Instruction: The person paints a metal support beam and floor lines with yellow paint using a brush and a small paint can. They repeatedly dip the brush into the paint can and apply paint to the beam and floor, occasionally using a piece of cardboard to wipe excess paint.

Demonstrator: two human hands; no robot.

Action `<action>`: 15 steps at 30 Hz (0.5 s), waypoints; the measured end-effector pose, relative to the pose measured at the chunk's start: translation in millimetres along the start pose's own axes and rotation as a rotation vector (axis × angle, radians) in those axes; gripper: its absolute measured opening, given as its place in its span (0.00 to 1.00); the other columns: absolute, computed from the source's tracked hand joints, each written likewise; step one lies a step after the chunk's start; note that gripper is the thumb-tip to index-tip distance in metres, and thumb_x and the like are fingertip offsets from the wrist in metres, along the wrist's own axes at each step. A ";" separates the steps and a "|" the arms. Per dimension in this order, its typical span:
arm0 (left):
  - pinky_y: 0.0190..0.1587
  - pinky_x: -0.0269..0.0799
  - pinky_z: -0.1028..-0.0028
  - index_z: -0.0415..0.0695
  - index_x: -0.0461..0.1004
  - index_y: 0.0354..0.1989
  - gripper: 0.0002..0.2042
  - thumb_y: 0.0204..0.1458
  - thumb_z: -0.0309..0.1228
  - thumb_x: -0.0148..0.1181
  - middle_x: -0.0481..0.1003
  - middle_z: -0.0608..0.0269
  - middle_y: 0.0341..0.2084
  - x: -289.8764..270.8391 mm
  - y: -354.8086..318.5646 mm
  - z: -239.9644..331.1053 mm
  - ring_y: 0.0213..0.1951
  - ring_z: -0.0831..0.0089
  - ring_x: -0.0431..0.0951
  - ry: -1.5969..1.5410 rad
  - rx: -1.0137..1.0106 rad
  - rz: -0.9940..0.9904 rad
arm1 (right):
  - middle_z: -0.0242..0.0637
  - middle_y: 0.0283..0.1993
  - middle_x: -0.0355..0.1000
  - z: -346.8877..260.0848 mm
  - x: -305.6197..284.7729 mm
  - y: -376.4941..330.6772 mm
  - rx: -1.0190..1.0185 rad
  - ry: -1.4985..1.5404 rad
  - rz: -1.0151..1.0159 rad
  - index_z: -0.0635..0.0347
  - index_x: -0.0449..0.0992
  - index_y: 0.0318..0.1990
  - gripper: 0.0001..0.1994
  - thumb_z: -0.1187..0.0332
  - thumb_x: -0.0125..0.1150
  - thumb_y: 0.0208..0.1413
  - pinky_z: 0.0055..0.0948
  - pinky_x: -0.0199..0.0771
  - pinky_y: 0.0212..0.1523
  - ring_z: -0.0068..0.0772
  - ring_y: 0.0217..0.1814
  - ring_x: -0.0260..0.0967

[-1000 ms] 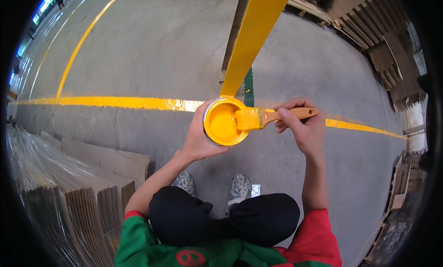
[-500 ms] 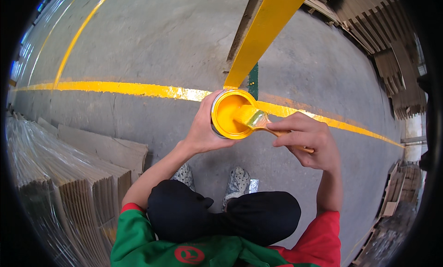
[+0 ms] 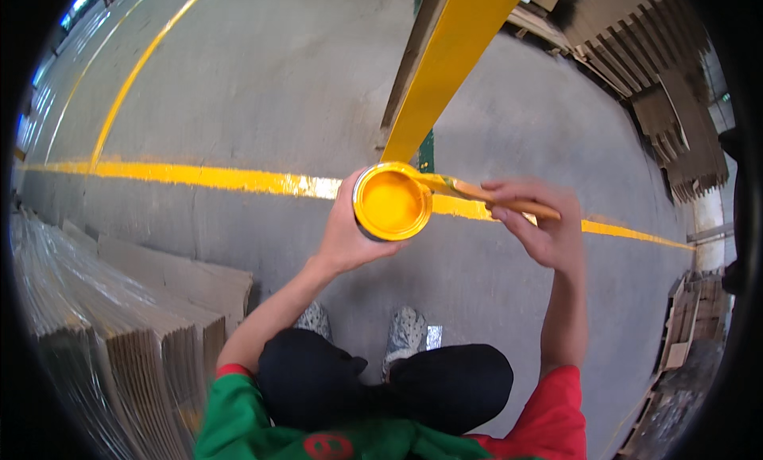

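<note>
My left hand [image 3: 350, 237] grips a round can of yellow paint [image 3: 391, 202] from the side, held over the concrete floor. My right hand [image 3: 540, 229] holds a wooden-handled paintbrush [image 3: 485, 194] whose yellow-coated bristles rest on the can's far right rim. A tall post [image 3: 445, 62], painted yellow on its wide face, rises just beyond the can. A yellow line [image 3: 207, 175] runs across the floor under the can, wet and glossy near the middle.
Stacks of flat cardboard sheets [image 3: 111, 317] stand at my left. More cardboard pieces [image 3: 668, 102] pile at the upper right and lower right [image 3: 675, 357]. A second yellow floor line [image 3: 135, 70] curves away at the upper left. My knees and shoes [image 3: 405, 333] are below.
The brush lay across the can, dipped into the paint, and now rests on the can's far right rim. My right hand has shifted right and the can has lifted slightly.
</note>
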State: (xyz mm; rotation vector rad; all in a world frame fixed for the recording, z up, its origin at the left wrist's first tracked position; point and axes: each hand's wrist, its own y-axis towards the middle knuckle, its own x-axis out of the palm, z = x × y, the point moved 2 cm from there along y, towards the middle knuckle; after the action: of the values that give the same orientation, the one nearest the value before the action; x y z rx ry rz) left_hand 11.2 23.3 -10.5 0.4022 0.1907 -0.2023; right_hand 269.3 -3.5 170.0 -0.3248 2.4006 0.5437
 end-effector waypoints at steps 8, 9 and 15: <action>0.69 0.64 0.62 0.41 0.57 0.69 0.53 0.33 0.34 0.86 0.68 0.56 0.61 -10.7 -6.8 10.9 0.64 0.63 0.70 -0.077 -0.009 -0.002 | 0.41 0.49 0.83 -12.1 -61.1 90.0 -0.362 -0.343 0.296 0.63 0.83 0.45 0.09 0.81 0.66 0.58 0.25 0.82 0.48 0.30 0.43 0.82; 0.69 0.64 0.62 0.40 0.57 0.69 0.53 0.33 0.34 0.86 0.68 0.56 0.61 -11.8 -10.6 10.6 0.64 0.63 0.70 -0.088 -0.023 -0.002 | 0.40 0.49 0.84 -19.0 -67.5 99.1 -0.435 -0.434 0.316 0.63 0.83 0.45 0.09 0.81 0.66 0.58 0.25 0.82 0.48 0.29 0.44 0.82; 0.68 0.65 0.62 0.41 0.56 0.69 0.53 0.33 0.34 0.86 0.69 0.55 0.60 -16.1 -23.2 7.1 0.64 0.62 0.71 -0.091 -0.036 -0.025 | 0.34 0.47 0.84 -71.4 -101.6 120.7 -0.737 -0.702 0.575 0.57 0.84 0.45 0.11 0.80 0.69 0.56 0.28 0.83 0.45 0.35 0.46 0.83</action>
State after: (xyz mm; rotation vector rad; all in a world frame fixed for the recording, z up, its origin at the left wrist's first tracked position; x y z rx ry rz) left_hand -8.7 2.0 -9.0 0.3547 0.1099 -0.2410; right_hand 264.4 79.7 321.7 0.2472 1.5106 1.5160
